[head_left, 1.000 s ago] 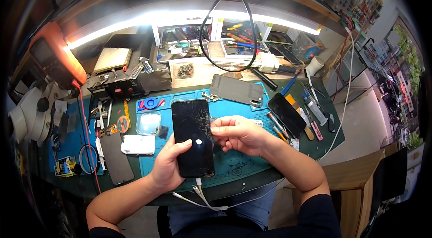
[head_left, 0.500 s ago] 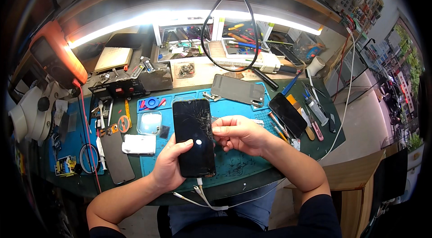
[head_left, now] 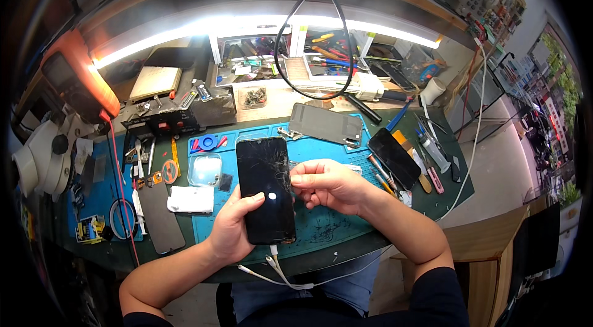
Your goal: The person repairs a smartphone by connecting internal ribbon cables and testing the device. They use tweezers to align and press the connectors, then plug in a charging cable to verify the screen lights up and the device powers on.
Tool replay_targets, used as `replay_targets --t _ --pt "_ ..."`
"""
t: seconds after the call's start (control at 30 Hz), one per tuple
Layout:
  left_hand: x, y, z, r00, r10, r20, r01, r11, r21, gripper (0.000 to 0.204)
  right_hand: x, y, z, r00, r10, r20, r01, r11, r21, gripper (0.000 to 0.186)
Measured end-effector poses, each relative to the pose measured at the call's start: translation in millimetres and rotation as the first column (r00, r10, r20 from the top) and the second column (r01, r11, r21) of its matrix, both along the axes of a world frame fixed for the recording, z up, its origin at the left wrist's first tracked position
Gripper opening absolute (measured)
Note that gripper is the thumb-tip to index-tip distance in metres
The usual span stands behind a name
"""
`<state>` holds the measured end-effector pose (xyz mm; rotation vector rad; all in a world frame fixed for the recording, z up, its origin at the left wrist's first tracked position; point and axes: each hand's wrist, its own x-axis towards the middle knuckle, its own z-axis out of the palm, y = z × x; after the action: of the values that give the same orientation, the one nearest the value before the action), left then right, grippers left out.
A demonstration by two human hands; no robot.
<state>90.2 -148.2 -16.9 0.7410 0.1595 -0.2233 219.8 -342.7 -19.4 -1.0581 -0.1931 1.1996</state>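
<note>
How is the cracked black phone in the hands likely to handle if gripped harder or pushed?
The phone is probably stiff, being a flat slab. Cracks across its upper glass suggest it is fragile. The white cable plugged into its bottom may tug it. The left hand cradles it.

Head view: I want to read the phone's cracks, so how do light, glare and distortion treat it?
Head view: the bright strip light blows out white; the cracked phone in the left hand is sharp, bearing one small white glare spot; the bench edges bow toward the dark fisheye rim.
</note>
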Motion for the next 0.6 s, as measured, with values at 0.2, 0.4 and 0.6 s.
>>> replay_targets --t 0.2,0.4,0.6 --pt "0 -8 5 0.999 0.043 -0.026 -0.043 0.999 0.027 0.042 2 -1 2 0.999 0.028 0.029 -0.027 0.999 -0.018 0.021" --pt "3 -11 1 0.999 0.037 -0.001 -0.037 0.999 -0.016 0.041 4 -4 -7 1.0 0.022 -0.008 -0.022 0.999 0.045 0.016" --pt "1 -10 4 0.999 0.046 0.005 -0.046 0.999 -0.015 0.043 4 -1 -4 1.0 0.021 0.004 -0.021 0.999 0.03 0.016"
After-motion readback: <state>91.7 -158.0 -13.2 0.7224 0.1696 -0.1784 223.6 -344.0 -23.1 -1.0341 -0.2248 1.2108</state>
